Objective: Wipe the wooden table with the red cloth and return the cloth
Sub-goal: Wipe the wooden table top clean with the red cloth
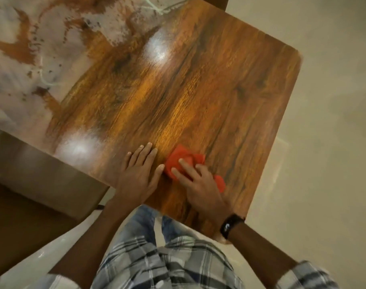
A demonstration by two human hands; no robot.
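The wooden table (198, 84) fills the middle of the head view, glossy with dark grain. A crumpled red cloth (183, 159) lies on it near the front edge. My right hand (198, 182) presses down on the cloth with straight fingers spread over it; a corner of cloth sticks out to the right of the hand. My left hand (139, 172) rests flat on the bare wood just left of the cloth, fingers straight, thumb close to the cloth's edge.
A pale film with brown patches (32, 49) covers the table's far left part. A brown chair or bench (32, 184) stands at the left below the table edge. Light floor (334, 142) lies to the right.
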